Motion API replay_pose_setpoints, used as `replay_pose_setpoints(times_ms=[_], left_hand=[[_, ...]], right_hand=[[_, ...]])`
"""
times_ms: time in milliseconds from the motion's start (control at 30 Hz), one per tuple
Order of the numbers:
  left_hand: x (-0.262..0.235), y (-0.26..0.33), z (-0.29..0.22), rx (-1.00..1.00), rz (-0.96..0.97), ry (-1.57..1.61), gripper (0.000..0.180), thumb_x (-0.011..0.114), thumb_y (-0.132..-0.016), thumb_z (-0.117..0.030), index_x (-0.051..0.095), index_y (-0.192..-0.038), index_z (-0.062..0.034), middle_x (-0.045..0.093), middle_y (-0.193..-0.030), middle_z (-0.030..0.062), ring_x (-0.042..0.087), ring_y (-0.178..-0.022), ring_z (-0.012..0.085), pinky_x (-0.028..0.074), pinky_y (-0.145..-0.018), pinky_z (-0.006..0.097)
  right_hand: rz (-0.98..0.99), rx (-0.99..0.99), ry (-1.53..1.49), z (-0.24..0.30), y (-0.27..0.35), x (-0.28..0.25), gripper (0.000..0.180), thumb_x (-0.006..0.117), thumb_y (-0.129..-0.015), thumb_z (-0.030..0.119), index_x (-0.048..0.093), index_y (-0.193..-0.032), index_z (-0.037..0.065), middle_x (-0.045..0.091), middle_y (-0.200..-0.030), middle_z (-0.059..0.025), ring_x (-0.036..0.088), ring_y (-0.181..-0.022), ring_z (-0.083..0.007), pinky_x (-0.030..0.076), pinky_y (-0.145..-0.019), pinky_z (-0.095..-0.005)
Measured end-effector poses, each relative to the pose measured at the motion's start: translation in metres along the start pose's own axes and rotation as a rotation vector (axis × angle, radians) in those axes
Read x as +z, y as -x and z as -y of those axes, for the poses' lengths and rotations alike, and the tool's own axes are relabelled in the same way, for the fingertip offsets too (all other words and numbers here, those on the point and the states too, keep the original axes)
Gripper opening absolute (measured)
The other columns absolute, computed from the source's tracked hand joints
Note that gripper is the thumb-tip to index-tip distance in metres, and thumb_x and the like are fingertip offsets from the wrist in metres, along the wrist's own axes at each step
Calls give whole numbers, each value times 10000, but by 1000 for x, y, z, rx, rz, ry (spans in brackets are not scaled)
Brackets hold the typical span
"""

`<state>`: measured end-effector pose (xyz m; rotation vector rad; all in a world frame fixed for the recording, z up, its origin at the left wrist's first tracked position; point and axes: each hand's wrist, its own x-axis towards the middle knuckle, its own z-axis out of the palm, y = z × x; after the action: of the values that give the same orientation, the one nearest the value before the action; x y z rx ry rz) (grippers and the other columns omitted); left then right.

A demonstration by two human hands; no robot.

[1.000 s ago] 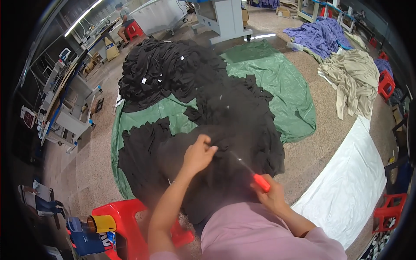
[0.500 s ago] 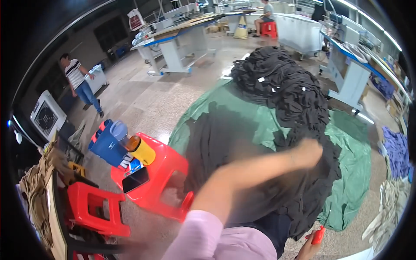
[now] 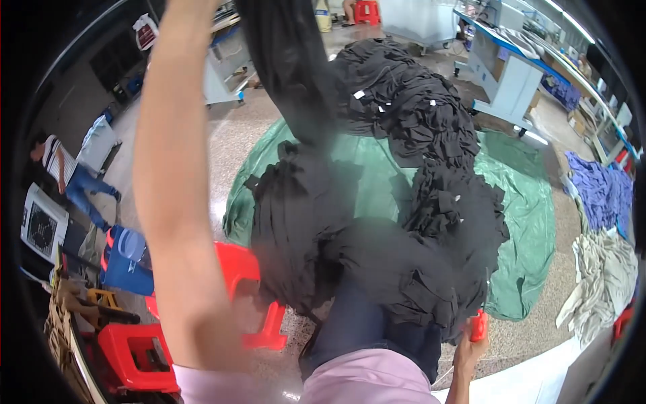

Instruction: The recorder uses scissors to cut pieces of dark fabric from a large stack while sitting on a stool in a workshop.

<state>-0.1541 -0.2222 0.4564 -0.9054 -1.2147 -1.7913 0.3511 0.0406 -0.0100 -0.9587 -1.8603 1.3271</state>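
My left arm stretches up to the top edge, where my left hand (image 3: 195, 5) is mostly cut off. Beside it a length of black cloth (image 3: 286, 64) hangs from that edge, blurred by motion, apparently lifted by that hand; the fingers are hidden. Low on the right, my right hand (image 3: 467, 350) is closed around a small red-handled tool (image 3: 479, 326), whose tip I cannot make out. More black cloth (image 3: 410, 269) lies heaped over my lap and around in front of me, with a tall pile of black garments (image 3: 404, 87) bearing white tags farther back.
Green sheeting (image 3: 521, 222) spreads under the cloth. Red plastic stools (image 3: 138, 357) and a blue bag (image 3: 128, 262) stand at left. A person (image 3: 74, 175) in a striped shirt is beyond them. Purple cloth (image 3: 599, 188) and pale cloth (image 3: 595, 283) lie at right, near a worktable (image 3: 505, 81).
My left hand has swung from the pile at right up to the upper left, and black cloth has risen with it. My view has shifted; the right hand still grips the red-handled tool.
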Motion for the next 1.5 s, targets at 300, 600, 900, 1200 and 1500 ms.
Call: replay_pose_setpoints(times_ms=[300,600,900,1200,1500], left_hand=[[-250,336,-15,-335,-525,-748,396,576,-920,2,521,-1300,98,578,-1279,206,583,-1132,277,478,-1006,390],[-84,551,-77,-482,612,-952,200,623,-865,-8,672,-1059,-18,541,-1336,175,487,-1259,329,374,-1072,411],[1,557,-41,-540,854,-415,254,742,-783,-84,679,-1021,-24,658,-1021,111,593,-963,306,472,-851,390],[3,585,-45,-756,726,-412,185,686,-760,62,644,-917,-27,669,-962,110,612,-811,267,506,-708,336],[0,601,-32,-262,607,-384,220,717,-714,124,657,-893,12,670,-887,142,626,-779,303,511,-698,367]], right_hand=[[92,101,358,24,10,6,240,714,-885,201,619,-1049,54,635,-734,-147,643,-658,-223,479,-610,-337],[37,-3,517,-14,-14,2,377,669,-897,214,567,-1257,177,605,-1023,-181,620,-935,-398,500,-782,-432],[290,-27,287,10,20,1,394,700,-896,252,579,-1258,155,679,-980,-191,668,-903,-385,527,-745,-411],[391,-188,410,28,38,7,458,712,-876,348,586,-1254,121,631,-971,-178,652,-842,-361,516,-675,-438],[442,-152,439,51,35,14,292,697,-881,313,606,-1040,86,667,-765,-160,654,-680,-379,491,-579,-459]])
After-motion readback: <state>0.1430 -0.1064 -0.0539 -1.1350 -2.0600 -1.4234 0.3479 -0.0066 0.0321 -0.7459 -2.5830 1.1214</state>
